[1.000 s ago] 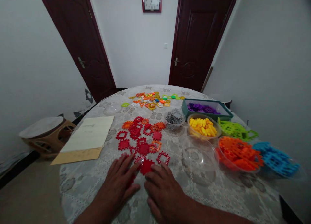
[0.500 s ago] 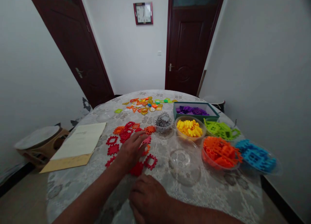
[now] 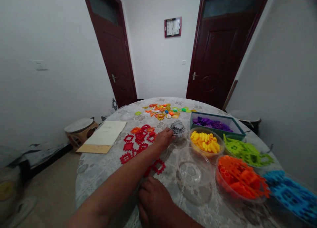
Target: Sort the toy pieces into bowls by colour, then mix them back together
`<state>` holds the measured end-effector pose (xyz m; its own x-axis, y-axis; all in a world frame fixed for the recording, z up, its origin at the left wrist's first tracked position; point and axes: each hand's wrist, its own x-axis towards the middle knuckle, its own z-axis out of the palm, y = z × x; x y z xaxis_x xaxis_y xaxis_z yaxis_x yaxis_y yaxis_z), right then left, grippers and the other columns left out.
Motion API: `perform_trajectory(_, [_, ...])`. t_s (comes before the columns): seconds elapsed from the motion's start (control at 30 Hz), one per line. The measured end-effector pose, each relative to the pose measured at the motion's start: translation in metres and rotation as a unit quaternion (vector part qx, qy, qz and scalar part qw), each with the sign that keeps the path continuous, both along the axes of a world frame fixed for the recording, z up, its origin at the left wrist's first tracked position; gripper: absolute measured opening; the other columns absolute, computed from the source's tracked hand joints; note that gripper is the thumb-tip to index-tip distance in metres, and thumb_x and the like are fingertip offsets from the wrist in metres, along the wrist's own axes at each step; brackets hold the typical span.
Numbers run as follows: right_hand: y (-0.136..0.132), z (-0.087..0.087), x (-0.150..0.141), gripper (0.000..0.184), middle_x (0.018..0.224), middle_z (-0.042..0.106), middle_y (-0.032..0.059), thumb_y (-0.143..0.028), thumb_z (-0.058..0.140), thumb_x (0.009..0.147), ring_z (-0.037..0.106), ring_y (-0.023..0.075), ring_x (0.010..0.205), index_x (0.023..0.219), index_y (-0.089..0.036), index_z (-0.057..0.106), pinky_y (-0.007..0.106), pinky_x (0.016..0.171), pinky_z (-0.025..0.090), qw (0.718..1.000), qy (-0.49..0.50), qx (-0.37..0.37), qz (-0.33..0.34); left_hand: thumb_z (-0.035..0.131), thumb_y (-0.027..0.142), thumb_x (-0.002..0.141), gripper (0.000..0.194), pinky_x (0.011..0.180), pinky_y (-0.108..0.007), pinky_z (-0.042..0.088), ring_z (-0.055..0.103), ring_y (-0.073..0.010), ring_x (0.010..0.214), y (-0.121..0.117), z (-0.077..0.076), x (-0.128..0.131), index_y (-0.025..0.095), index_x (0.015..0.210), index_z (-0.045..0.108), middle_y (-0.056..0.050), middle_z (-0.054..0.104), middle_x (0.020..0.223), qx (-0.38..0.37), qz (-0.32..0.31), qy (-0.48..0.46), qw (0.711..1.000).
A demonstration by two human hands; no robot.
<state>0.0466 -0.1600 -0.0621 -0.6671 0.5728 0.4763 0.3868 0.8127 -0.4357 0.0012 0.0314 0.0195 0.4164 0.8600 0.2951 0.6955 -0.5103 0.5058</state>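
My left hand (image 3: pixel 163 139) is stretched forward to the clear plastic bowl (image 3: pixel 182 140) of small grey pieces (image 3: pixel 177 127), its fingers closed at the bowl's near left rim. Close to the table's front, my right hand (image 3: pixel 154 195) is curled, with its fingers turned under; whatever it holds is hidden. Red toothed plastic building pieces (image 3: pixel 128 146), some solid and some frame-shaped, lie left of and under my left forearm, which covers part of them. A red square frame piece (image 3: pixel 158 166) lies just beyond my right hand.
Right of the hands stand an upturned clear lid or bowl (image 3: pixel 194 168) and bowls of yellow (image 3: pixel 205 142), orange (image 3: pixel 241 178), lime green (image 3: pixel 247 150) and blue pieces (image 3: pixel 292 196). A green box (image 3: pixel 244 135) holds purple pieces. Mixed pieces (image 3: pixel 160 112) lie farther back; paper (image 3: pixel 106 132) lies left.
My left hand has gone from the red pieces forward and right to the bowl of grey pieces. My right hand has drawn back slightly and curled up. The view has shifted.
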Motion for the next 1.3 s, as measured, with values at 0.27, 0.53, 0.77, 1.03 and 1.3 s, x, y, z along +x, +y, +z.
perform_trajectory(0.27, [-0.003,0.004,0.001,0.011,0.098,0.069,0.0093,-0.017,0.064,0.083,0.057,0.0248,0.093,0.093,-0.018,0.067,0.038,0.085,0.049,0.999,-0.041,0.014,-0.028,0.061,0.041,0.099,0.024,0.086,-0.035,0.049,0.059,-0.0204,0.086,-0.039,0.012,-0.046,0.022,0.085,0.064,-0.002,0.062,0.086,-0.086,0.033,-0.222,0.971])
perform_trajectory(0.53, [-0.008,0.012,0.003,0.009,0.096,0.069,0.0076,-0.014,0.062,0.089,0.058,0.0236,0.096,0.094,-0.018,0.068,0.037,0.09,0.047,0.998,-0.055,0.0,-0.036,0.07,0.045,0.095,0.026,0.078,-0.034,0.06,0.067,-0.0159,0.073,-0.084,-0.012,-0.11,0.02,0.093,0.065,-0.004,0.07,0.088,-0.263,0.124,-0.548,0.784])
perform_trajectory(0.77, [-0.011,0.017,0.004,0.011,0.098,0.069,0.0074,-0.012,0.061,0.09,0.058,0.0233,0.095,0.095,-0.018,0.069,0.037,0.088,0.045,0.998,-0.049,-0.016,-0.046,0.055,0.019,0.103,0.018,0.075,-0.036,0.066,0.07,-0.0156,0.063,-0.086,-0.019,-0.134,0.017,0.085,0.06,-0.003,0.066,0.069,-0.366,0.177,-0.704,0.583])
perform_trajectory(1.03, [-0.011,0.016,0.004,0.009,0.097,0.068,0.0066,-0.013,0.062,0.09,0.057,0.0225,0.095,0.095,-0.019,0.068,0.035,0.089,0.044,0.998,-0.041,-0.013,-0.044,0.048,0.017,0.105,0.021,0.061,-0.03,0.063,0.064,-0.0115,0.052,-0.092,0.004,-0.146,0.016,0.088,0.06,-0.002,0.069,0.07,-0.365,0.145,-0.771,0.502])
perform_trajectory(1.3, [-0.009,0.017,0.005,0.004,0.096,0.067,0.0071,-0.017,0.062,0.09,0.056,0.023,0.094,0.09,-0.019,0.065,0.036,0.084,0.043,0.997,-0.064,0.007,-0.045,0.051,0.022,0.104,0.018,0.058,-0.029,0.06,0.065,-0.0126,0.053,-0.091,0.025,-0.14,0.017,0.092,0.064,-0.002,0.072,0.074,-0.361,0.1,-0.768,0.519])
